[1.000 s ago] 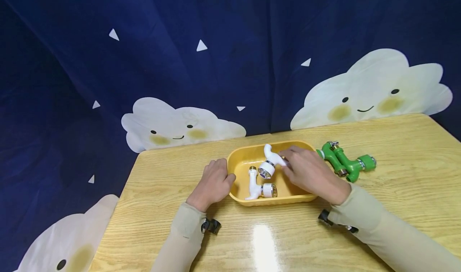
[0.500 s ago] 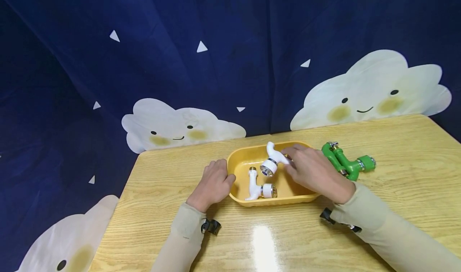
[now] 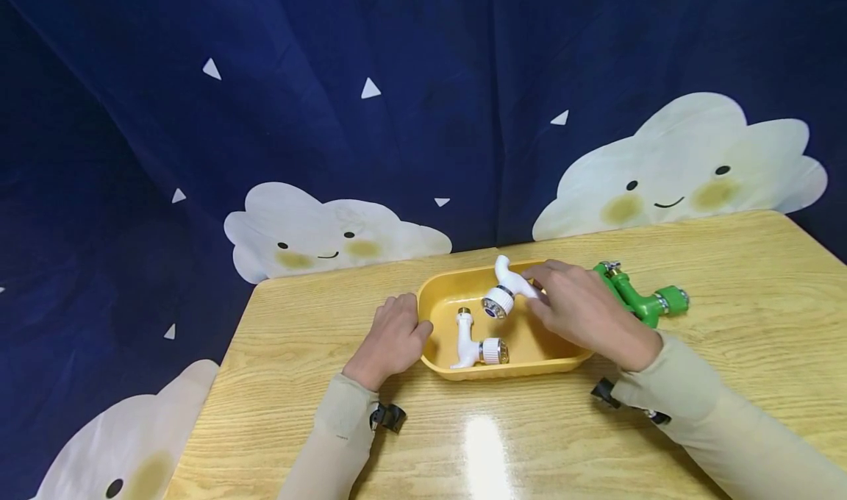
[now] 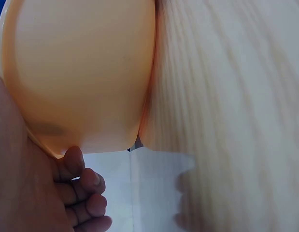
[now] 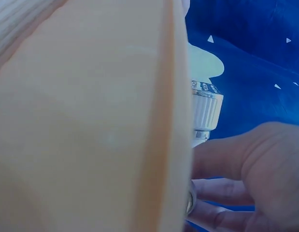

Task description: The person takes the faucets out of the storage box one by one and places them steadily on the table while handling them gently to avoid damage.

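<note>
One white tap (image 3: 467,347) lies inside the yellow tub (image 3: 516,369), the right hand (image 3: 585,309) pinches a second white tap (image 3: 509,280) above it, the left hand (image 3: 392,334) grips the nine-o'clock rim, and green taps (image 3: 648,306) are outside at three o'clock.

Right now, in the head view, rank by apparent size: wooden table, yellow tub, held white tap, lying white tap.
Wooden table
Yellow tub
Unranked: held white tap and lying white tap look alike; the right hand partly hides the held one.

Blue curtain (image 3: 423,125) behind wooden table (image 3: 542,434).
</note>
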`<state>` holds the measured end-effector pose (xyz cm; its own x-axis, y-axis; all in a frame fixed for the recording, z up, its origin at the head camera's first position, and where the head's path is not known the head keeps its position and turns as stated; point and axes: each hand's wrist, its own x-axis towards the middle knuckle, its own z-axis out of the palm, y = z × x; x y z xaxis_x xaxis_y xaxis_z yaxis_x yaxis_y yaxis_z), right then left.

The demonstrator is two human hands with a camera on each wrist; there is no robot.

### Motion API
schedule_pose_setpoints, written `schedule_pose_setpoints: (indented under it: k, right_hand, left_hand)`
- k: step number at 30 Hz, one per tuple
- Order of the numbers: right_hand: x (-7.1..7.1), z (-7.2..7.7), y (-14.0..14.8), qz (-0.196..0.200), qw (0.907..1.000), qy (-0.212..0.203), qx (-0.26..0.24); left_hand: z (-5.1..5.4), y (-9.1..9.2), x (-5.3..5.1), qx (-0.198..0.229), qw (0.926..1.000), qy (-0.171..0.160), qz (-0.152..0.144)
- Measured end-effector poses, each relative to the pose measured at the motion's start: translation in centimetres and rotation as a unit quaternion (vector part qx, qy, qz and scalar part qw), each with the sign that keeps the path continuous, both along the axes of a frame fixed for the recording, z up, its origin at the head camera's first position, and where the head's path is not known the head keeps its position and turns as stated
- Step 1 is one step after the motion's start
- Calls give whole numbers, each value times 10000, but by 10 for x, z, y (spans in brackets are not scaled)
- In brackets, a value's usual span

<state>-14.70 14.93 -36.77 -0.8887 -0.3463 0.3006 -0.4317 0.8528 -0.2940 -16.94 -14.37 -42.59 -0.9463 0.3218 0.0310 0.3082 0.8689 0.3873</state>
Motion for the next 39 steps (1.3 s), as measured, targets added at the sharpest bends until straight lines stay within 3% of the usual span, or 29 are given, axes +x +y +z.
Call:
schedule_pose_setpoints:
  k: [13,39]
  right_hand:
    - [1,11,6,-110,9996,-220,-143]
    - [-2,16,14,-262,9993,-248,-39]
  left_hand:
    - [1,0,0,26,10000,5,19]
    - [-1,0,0,68,10000,-10,14]
